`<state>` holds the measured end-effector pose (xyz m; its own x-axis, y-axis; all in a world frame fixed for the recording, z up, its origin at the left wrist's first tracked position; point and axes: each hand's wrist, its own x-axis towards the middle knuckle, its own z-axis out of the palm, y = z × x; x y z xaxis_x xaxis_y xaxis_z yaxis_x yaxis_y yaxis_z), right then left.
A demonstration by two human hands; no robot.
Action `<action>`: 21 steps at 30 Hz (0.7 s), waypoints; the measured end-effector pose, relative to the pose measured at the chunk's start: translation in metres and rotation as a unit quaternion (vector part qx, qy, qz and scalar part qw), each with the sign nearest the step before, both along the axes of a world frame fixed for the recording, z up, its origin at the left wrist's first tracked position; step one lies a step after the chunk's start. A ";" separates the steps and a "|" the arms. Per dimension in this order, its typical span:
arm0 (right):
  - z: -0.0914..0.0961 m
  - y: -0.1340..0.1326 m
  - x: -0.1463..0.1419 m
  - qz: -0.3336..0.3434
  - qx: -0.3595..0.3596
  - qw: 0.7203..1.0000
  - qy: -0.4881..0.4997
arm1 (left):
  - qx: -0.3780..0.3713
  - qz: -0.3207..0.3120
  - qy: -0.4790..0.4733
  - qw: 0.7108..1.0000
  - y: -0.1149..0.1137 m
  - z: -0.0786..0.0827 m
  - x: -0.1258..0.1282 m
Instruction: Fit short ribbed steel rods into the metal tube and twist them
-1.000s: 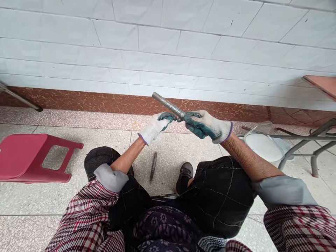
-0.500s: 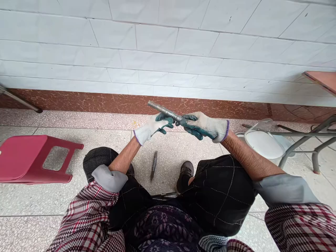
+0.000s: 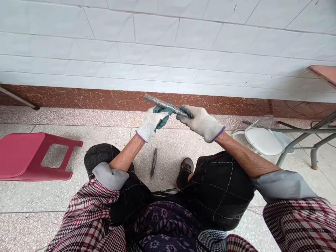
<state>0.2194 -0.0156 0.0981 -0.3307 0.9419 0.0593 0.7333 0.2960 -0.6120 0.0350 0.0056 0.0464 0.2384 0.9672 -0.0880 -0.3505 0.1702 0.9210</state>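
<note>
Head view: both hands' fingers (image 3: 162,112) clasp the metal rod (image 3: 168,105).

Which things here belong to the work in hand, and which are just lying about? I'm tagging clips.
In use: threaded metal rod, gripped by the gloved left hand and right hand.

Lying about: metal piece on the floor, red stool, white bucket, table frame.

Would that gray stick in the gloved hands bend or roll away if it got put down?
The gray rod looks like metal and spans straight between the left hand and right hand, so it probably would not bend. It is round, so it could roll on the smooth floor. Its ridged surface likely helps grip.
</note>
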 end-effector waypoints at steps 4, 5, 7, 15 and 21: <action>0.008 -0.001 0.009 0.044 -0.263 0.936 0.227 | 0.030 -0.050 -0.047 0.997 -0.002 0.001 -0.009; 0.009 0.000 0.011 0.065 -0.312 0.914 0.249 | 0.033 -0.066 -0.050 0.996 -0.003 0.002 -0.010; 0.007 0.004 0.010 0.096 -0.346 0.902 0.241 | 0.027 -0.074 -0.037 0.996 -0.005 0.003 -0.010; -0.002 0.000 -0.009 -0.014 -0.056 0.990 0.126 | -0.003 -0.003 -0.038 0.999 -0.005 0.007 -0.005; 0.004 -0.001 0.002 0.093 -0.296 0.926 0.215 | 0.041 -0.065 -0.027 0.997 -0.010 0.011 -0.013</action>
<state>0.2218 -0.0163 0.1025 -0.5555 0.7812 -0.2850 0.3543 -0.0877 -0.9310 0.0217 -0.0042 0.0577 0.3641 0.9313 0.0062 -0.3802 0.1426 0.9138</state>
